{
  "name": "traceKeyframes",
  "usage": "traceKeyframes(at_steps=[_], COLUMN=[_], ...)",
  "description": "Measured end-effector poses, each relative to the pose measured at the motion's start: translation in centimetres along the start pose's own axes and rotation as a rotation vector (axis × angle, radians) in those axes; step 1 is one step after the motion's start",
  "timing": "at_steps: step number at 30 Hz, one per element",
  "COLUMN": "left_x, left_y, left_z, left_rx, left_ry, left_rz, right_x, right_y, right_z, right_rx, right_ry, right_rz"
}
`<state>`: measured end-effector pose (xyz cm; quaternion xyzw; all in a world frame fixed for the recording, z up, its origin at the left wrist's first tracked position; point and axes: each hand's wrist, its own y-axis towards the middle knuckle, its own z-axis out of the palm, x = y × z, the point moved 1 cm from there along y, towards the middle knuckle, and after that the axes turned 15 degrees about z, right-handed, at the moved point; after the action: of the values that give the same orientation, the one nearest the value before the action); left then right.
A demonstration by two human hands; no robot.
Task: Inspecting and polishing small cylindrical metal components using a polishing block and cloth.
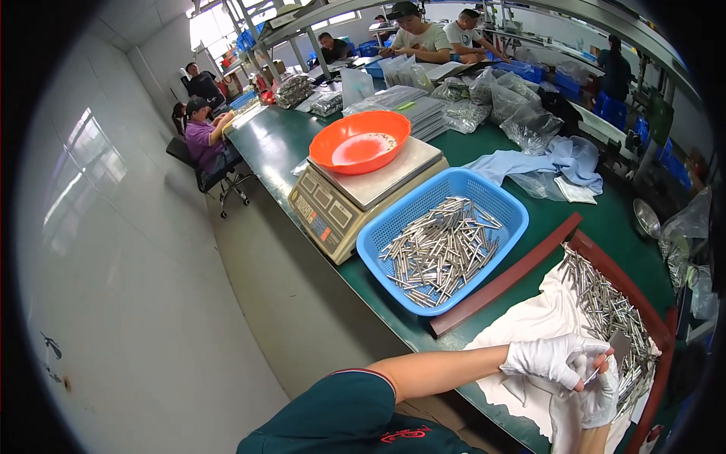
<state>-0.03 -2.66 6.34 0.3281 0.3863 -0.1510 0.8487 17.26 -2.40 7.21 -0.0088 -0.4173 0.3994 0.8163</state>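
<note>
My left hand (pixel 546 359) and my right hand (pixel 600 401) meet at the lower right, both in white gloves that leave some fingertips bare. Their fingers are closed together around a slim, shiny metal pin (pixel 594 374). A flat grey piece (pixel 620 345) shows just beyond the fingers; whether the right hand grips it I cannot tell. Right behind the hands lies a heap of metal pins (pixel 603 296) on a white cloth (pixel 548 312). Dark red strips (pixel 508 278) border this cloth. To the left, a blue perforated basket (pixel 367 244) holds many similar pins.
Left of the basket a weighing scale (pixel 324 213) carries an orange bowl (pixel 355 148). Farther back on the green table (pixel 276 144) are clear bags (pixel 522 106), stacked grey sheets (pixel 420 113) and a light blue cloth (pixel 522 160). Several people sit at the far benches.
</note>
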Motion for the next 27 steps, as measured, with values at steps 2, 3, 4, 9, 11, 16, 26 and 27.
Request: traceKeyframes(at_steps=[2,3,4,9,11,16,26,27], left_x=[-0.3,-0.3,-0.5,-0.8,-0.4,-0.3,-0.4,-0.1], left_y=[-0.1,-0.1,0.0,0.1,0.1,-0.1,-0.1,-0.2], left_z=[0.1,0.2,0.3,0.3,0.2,1.0,0.9,0.9], left_rx=[-0.004,0.011,0.026,0.047,0.058,-0.043,-0.044,-0.048], left_ry=[0.015,0.083,0.152,0.191,0.217,0.093,0.135,0.133], left_rz=[0.004,0.026,0.049,-0.033,-0.009,-0.008,-0.104,-0.084], right_x=[-1.1,-1.1,-1.1,-1.5,-1.9,-2.0,-2.5,-2.7], right_y=[0.3,0.3,0.2,-0.1,-0.1,-0.1,-0.2,-0.1], right_z=[-2.2,-2.6,-2.7,-3.8,-3.6,-2.7,-1.3,-2.0], right_rx=[-0.041,-0.08,-0.079,-0.135,-0.145,-0.094,-0.111,-0.109], right_ry=[-0.01,-0.023,-0.028,-0.082,-0.008,0.09,0.233,0.234], right_rz=[-0.047,-0.093,-0.09,-0.154,-0.138,-0.069,-0.044,-0.043])
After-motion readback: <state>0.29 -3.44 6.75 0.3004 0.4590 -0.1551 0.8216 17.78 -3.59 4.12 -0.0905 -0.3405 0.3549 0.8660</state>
